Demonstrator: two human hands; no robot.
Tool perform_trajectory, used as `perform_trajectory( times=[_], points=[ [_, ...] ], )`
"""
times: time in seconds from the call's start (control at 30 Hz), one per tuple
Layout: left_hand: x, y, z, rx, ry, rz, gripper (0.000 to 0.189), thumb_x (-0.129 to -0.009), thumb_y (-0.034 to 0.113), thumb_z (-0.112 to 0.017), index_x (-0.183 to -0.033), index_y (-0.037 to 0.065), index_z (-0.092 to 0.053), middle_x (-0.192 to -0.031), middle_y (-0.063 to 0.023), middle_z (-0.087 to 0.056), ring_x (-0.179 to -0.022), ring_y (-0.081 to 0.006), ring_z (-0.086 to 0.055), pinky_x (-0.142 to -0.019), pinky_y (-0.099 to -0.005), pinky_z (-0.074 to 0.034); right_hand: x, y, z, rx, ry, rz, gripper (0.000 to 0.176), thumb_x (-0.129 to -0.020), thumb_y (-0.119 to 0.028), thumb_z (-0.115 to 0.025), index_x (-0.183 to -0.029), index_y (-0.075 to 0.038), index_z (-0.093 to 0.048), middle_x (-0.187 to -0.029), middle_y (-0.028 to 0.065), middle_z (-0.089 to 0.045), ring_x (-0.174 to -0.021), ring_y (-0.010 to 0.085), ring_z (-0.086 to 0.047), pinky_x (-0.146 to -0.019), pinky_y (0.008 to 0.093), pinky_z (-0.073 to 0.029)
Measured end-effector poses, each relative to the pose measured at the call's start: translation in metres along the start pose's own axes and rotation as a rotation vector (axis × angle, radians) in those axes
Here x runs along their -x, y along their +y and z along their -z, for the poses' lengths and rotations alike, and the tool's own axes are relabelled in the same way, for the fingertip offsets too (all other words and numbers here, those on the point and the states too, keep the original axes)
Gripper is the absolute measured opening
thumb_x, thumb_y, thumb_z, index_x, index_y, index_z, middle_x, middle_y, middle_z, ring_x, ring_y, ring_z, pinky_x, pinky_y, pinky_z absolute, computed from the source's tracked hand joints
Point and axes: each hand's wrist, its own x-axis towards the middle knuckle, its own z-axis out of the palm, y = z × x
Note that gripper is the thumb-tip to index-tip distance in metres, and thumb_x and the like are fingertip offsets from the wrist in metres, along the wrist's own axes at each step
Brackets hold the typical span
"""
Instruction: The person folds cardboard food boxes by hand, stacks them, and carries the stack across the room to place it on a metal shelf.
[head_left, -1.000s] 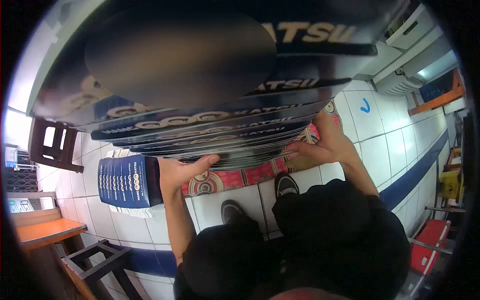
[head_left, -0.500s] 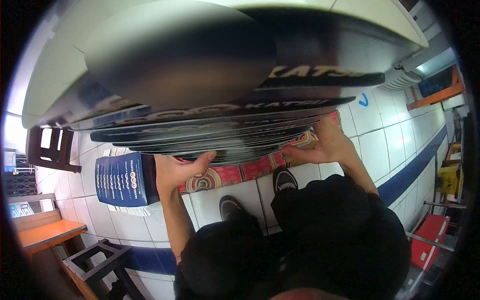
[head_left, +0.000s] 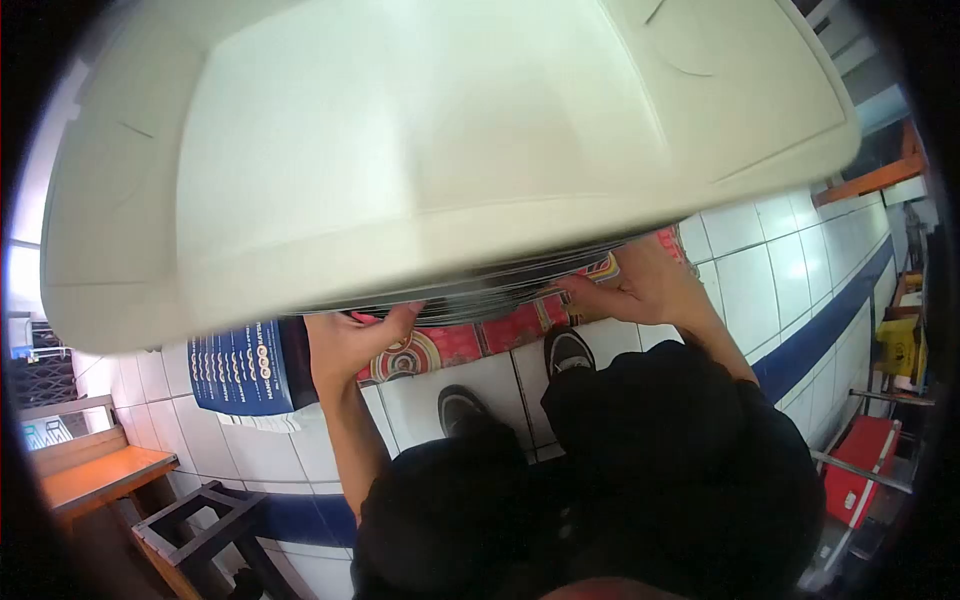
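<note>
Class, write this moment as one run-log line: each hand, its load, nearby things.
left hand: holds stack edge | right hand: holds stack edge | white panel: atop stack | blue cartons: on floor

The left hand [head_left: 350,342] and right hand [head_left: 645,290] were bare, forearms too. Black trousers [head_left: 680,450]; dark shoes [head_left: 568,352] with pale trim.

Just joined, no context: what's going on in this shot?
A person holds a stack of dark flat sheets close under the camera, with a large off-white panel lying over the stack. The left hand and right hand each grip the stack's near edge from below. On the tiled floor, a pile of blue printed sheets lies by the left hand. The person's shoes show between the arms.
</note>
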Motion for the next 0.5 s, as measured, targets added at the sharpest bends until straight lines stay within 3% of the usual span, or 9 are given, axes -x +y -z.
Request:
perform_trajectory(
  times=[0.17,0.27,0.43,0.5],
  points=[
    [0.005,-0.009,0.007,0.009,-0.075,0.027,0.041,-0.069,0.006,-0.081,-0.107,-0.003,-0.067,-0.095,-0.0103,-0.071,-0.085,-0.02,-0.067,-0.079,-0.033,-0.054,-0.001,-0.01,0.008,0.061,-0.002,0.042,0.077,-0.092,-0.022,-0.065,-0.154,0.006,-0.028,-0.121,0.0264,-0.064,-0.109,0.0401,-0.058,-0.1,0.0454,-0.04],
    [0.011,-0.012,0.012,0.024,-0.027,0.217,0.063,-0.067,0.018,-0.088,-0.117,-0.006,-0.06,-0.106,-0.0162,-0.069,-0.098,-0.0254,-0.066,-0.093,-0.0361,-0.051,0.001,-0.008,0.007,0.052,0.037,0.103,0.079,-0.091,-0.022,-0.066,-0.155,0.004,-0.027,-0.112,0.0227,-0.068,-0.102,0.0361,-0.06,-0.097,0.0432,-0.041],
    [0.003,0.011,0.004,-0.123,-0.042,0.248,0.066,-0.065,0.022,-0.089,-0.117,-0.006,-0.061,-0.105,-0.0165,-0.069,-0.097,-0.027,-0.067,-0.094,-0.0362,-0.05,0.001,0.002,0.005,-0.07,0.007,0.016,0.079,-0.091,-0.021,-0.068,-0.156,0.001,-0.028,-0.103,0.0177,-0.069,-0.095,0.0305,-0.065,-0.101,0.0429,-0.041],
    [0.009,-0.003,0.007,-0.123,-0.002,0.173,0.066,-0.066,0.025,-0.089,-0.117,-0.005,-0.062,-0.105,-0.0169,-0.069,-0.097,-0.0275,-0.067,-0.093,-0.0368,-0.051,0.003,0.008,-0.001,-0.049,0.045,0.037,0.078,-0.091,-0.021,-0.068,-0.156,-0.001,-0.03,-0.106,0.0182,-0.068,-0.094,0.0305,-0.065,-0.103,0.0436,-0.04]
  ],
)
